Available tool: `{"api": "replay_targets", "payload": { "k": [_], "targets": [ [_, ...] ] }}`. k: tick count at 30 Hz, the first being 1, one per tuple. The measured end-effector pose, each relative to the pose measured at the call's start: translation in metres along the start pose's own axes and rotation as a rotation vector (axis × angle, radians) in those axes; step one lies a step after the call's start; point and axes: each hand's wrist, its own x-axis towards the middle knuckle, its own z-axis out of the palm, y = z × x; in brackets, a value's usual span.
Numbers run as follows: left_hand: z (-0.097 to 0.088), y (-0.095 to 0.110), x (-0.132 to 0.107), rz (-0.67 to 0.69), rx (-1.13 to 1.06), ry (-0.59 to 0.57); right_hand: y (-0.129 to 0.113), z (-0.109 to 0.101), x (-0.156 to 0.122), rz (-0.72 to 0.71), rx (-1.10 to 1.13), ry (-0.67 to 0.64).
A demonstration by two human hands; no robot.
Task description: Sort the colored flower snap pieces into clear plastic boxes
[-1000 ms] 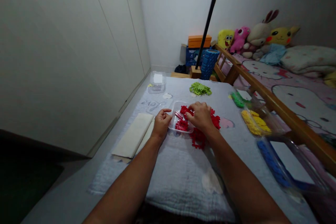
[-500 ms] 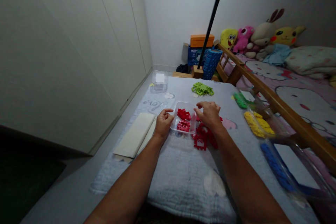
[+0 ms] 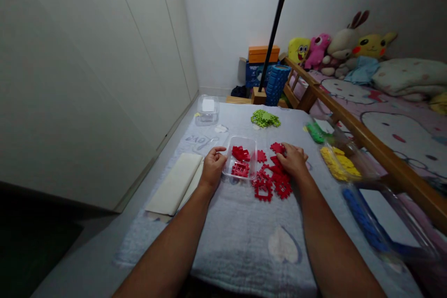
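Note:
My left hand (image 3: 213, 165) pinches the left rim of a clear plastic box (image 3: 254, 158), thumb and index finger at its edge. Inside the box lie several red interlocking plastic pieces (image 3: 240, 153), some stacked. Just right of it, more red notched pieces (image 3: 263, 191) are spread in a loose pile on the cloth, some with square openings. Over the far right side of that pile is my right hand (image 3: 294, 160), its thumb and fingers closed at a red interlocking piece (image 3: 277, 148). Its fingertips are partly hidden.
Light green pieces (image 3: 265, 119) lie heaped farther back. A lidded clear box (image 3: 207, 111) stands back left, a folded cream cloth (image 3: 176, 181) at left. Along the right edge are boxes of green (image 3: 316, 132), yellow (image 3: 338, 163) and blue (image 3: 365, 219) pieces, beside a wooden bed rail (image 3: 370, 135).
My right hand has moved from the box's right rim rightward to the red pile, uncovering more pieces. My left hand stays at the box. The view has shifted slightly.

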Motion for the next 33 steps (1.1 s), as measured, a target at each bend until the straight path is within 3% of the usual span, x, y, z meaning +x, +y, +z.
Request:
{"api": "replay_targets", "payload": {
  "k": [9,16,21,27,33],
  "targets": [
    [0.001,0.001,-0.001,-0.004,-0.010,0.014,-0.006,0.003,0.002,-0.007,-0.071,-0.068],
    [0.000,0.001,0.000,-0.010,-0.019,0.006,-0.011,0.001,0.003,-0.164,-0.079,-0.101],
    [0.000,0.001,0.000,-0.010,-0.026,-0.001,-0.015,0.000,0.003,-0.158,-0.052,-0.128],
    [0.001,0.002,-0.001,-0.013,-0.030,0.009,-0.020,-0.001,0.000,-0.143,0.098,-0.006],
    [0.000,-0.001,0.001,-0.025,-0.033,0.000,-0.022,-0.014,0.001,-0.166,0.431,0.137]
  ]
}}
